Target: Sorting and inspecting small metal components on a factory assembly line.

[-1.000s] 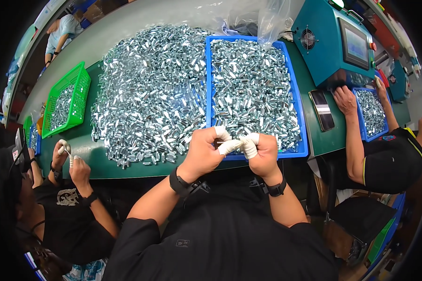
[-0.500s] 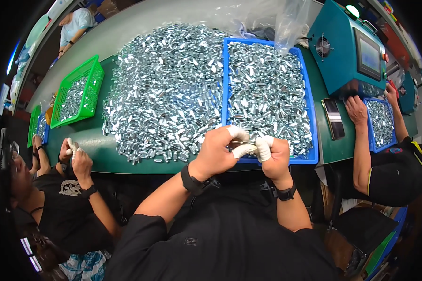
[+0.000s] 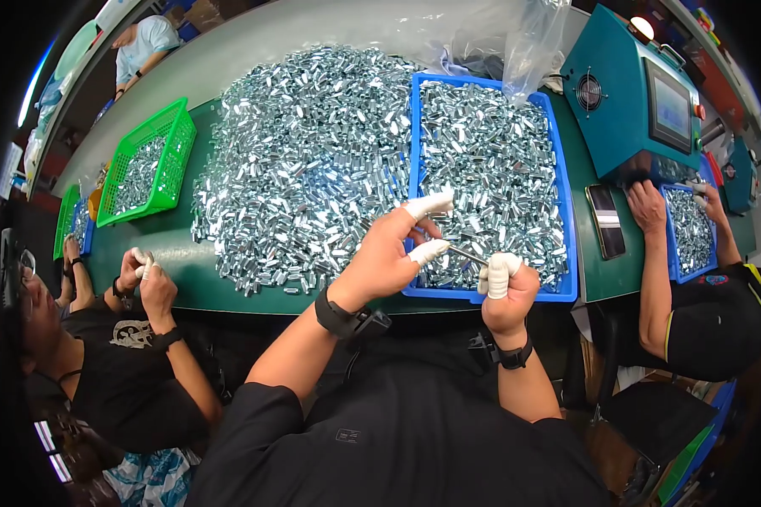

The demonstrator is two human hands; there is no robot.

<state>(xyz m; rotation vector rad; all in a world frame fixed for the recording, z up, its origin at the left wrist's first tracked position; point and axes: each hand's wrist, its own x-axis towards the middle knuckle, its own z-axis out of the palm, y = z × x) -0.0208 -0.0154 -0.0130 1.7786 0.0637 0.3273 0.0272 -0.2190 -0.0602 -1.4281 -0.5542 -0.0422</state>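
- While the left hand [image 3: 386,253] and the right hand [image 3: 509,290] were poised over the near end of the blue tray [image 3: 558,297], a thin rod [image 3: 468,254] lay between them, its long axis slanting from beside the left thumb down toward the right fingers.
- The right hand, nearer the rod's lower end, was curled closed and gripped it there.
- The left hand was partly open, thumb and forefinger spread; whether its thumb touched the rod could not be told.
- Small metal pieces [image 3: 304,160] filled the tray and were heaped leftward on the green tabletop [image 3: 190,279].
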